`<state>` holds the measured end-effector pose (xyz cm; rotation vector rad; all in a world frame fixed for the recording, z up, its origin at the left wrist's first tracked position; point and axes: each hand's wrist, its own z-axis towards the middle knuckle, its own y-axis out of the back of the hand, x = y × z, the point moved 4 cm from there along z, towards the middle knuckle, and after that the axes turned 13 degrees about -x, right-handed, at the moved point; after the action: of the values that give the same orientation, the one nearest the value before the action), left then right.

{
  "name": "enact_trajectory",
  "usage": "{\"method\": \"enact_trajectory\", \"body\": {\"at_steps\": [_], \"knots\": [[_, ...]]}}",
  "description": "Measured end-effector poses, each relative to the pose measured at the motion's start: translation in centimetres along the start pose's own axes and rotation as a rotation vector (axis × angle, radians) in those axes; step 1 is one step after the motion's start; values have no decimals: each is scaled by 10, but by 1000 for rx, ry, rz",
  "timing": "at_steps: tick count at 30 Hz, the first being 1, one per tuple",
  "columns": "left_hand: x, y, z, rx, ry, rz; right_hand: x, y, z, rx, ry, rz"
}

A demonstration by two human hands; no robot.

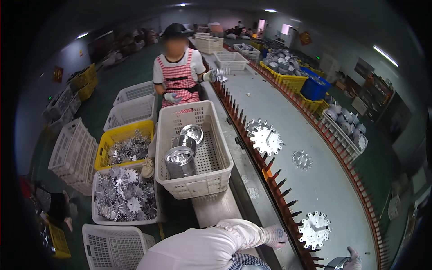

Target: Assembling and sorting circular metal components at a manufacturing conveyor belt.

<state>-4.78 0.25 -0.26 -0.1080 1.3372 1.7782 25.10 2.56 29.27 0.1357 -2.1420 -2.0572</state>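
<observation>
My left hand (275, 236), in a pale glove, is at the near edge of the line beside the upright pins. Its fingers look curled together, and their undersides are hidden. Low on the right, my right hand (354, 260) grips a round silver metal housing (335, 263), partly cut off by the lower edge. Between and beyond my hands, a toothed silver metal disc (314, 230) sits by the row of dark-tipped pins (288, 202). Farther along are more such discs, one large (266, 140) and one smaller (302, 160) lying on the grey surface.
A white crate (194, 185) with several metal cylinders stands left of the line. Beside it, a yellow crate (101, 150) and a white crate (127, 221) hold toothed parts. A co-worker (177, 72) in a red checked apron holds metal discs. Loaded bins (288, 81) line the far side.
</observation>
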Motion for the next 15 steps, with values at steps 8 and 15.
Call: {"method": "enact_trajectory", "body": {"at_steps": [8,15], "knots": [[-4,12,8,35,50,27,19,2,61,320,-9,-99],[-21,-8,6,77,-7,7,26,28,-10,60,-169,560]]}}
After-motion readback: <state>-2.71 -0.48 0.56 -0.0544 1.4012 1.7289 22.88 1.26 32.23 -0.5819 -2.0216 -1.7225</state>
